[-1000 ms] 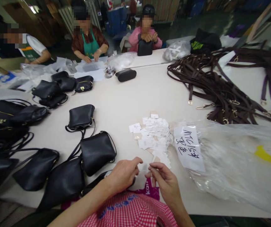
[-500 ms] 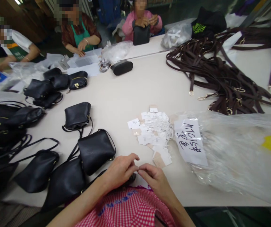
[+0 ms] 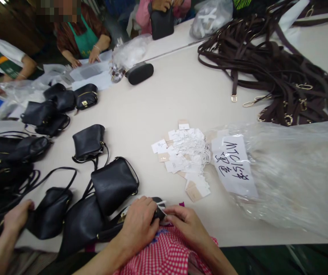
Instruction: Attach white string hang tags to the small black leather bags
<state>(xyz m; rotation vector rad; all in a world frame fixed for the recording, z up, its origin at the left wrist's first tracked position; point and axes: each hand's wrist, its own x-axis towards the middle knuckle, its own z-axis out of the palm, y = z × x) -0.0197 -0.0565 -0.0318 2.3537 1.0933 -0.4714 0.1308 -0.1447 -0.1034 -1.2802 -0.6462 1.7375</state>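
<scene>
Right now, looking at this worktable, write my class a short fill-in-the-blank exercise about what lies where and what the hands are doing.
1. The left hand and right hand meet over a small ____ purse at the table edge.
2. The pile of white paper tags lies just left of a clear ____ bag.
3. The tangle of brown ____ lies at the table's far right.
4. Another person's hand touches a black purse at the near ____.

Missing words: black; plastic; straps; left

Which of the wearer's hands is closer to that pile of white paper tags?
The right hand, just below the pile of white tags. The left hand sits further left, on a black bag.
</scene>
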